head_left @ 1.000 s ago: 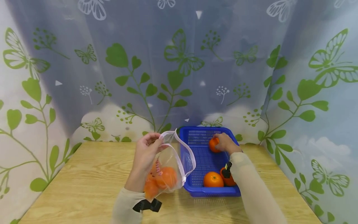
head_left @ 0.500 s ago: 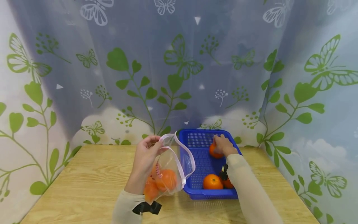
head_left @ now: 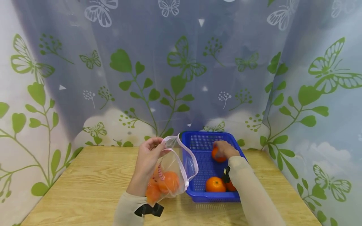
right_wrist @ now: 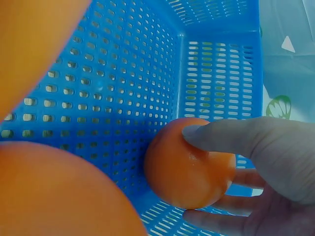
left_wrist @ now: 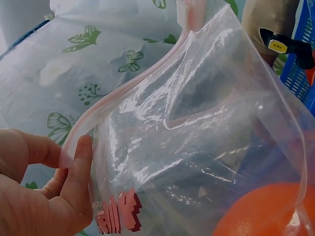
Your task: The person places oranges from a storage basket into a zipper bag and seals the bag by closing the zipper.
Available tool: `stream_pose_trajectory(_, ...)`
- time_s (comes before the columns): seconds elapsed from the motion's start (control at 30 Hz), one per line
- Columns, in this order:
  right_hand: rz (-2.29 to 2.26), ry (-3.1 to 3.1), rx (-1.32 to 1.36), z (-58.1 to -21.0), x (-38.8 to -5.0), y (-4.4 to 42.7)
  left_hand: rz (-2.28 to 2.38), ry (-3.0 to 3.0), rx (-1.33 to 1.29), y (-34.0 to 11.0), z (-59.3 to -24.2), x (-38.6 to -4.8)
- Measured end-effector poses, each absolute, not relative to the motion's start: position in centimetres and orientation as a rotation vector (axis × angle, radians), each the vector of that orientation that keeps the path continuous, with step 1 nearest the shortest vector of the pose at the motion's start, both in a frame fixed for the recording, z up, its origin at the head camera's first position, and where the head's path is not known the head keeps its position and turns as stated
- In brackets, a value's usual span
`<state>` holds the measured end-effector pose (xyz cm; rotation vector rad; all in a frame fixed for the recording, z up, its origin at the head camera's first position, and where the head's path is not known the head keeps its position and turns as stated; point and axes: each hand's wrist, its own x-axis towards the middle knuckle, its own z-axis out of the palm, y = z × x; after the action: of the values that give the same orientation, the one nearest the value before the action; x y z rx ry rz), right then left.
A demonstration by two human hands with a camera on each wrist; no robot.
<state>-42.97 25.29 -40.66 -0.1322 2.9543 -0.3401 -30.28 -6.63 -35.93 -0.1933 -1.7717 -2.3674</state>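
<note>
My left hand [head_left: 149, 155] pinches the rim of a clear zip bag [left_wrist: 197, 113] between thumb and fingers, and the bag's mouth gapes toward the right. Several oranges [head_left: 169, 182] lie in the bottom of the bag. Inside the blue basket [head_left: 199, 161], my right hand [head_left: 226, 149] holds an orange [right_wrist: 184, 162] near the far end, its thumb on top and its other fingers round the side. Two more oranges [head_left: 216, 184] sit at the basket's near end; the right one is partly hidden by the wrist strap and sleeve.
The perforated basket stands on a wooden table [head_left: 93, 185], close to the right side of the bag. Behind the table and at both sides hang curtains [head_left: 158, 94] printed with leaves and butterflies.
The head view has shifted slightly, so the scene sits lower. My right hand and its orange have come a little nearer within the basket. My left hand keeps hold of the bag.
</note>
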Motion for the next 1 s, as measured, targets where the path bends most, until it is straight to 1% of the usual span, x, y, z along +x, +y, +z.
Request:
stream_pose_trajectory(0.33, -0.332, 2.933, -0.142, -40.7, -42.5, 24.4, -2.369, -1.781, -0.183, -6.7, -35.8, -30.2)
stream_pose_trajectory(0.67, -0.356, 2.922, -0.116, -40.7, -42.4, 24.7, -2.367, -1.776, -0.183, -6.6, -35.9, -30.1)
stream_pose_trajectory(1.0, -0.351, 2.889, -0.142, -39.3, -42.3, 24.5, -2.354, -1.779, -0.186, -6.6, -35.9, -30.1)
